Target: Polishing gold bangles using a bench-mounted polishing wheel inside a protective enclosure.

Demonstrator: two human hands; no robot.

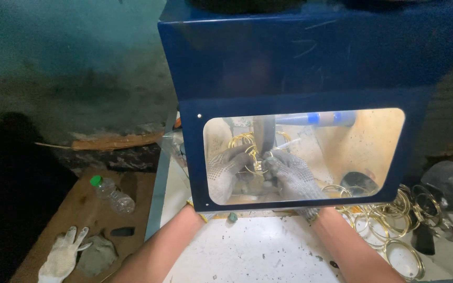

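Both my hands reach under a blue cabinet (310, 57) and show through its clear window (352, 152). Each wears a knitted grey glove. My left hand (225, 170) grips a bunch of thin gold rings (245, 144) from the left. My right hand (292, 175) pinches the same rings from the right, close to a dark upright wheel (264, 131) inside the cabinet. A blue hose (315, 118) runs across the top of the window.
A pile of gold rings (389, 215) lies on the white table (252, 251) at the right, with dark round parts beside it. On the wooden board at left lie a plastic bottle (112, 195) with a green cap and a white glove (63, 257).
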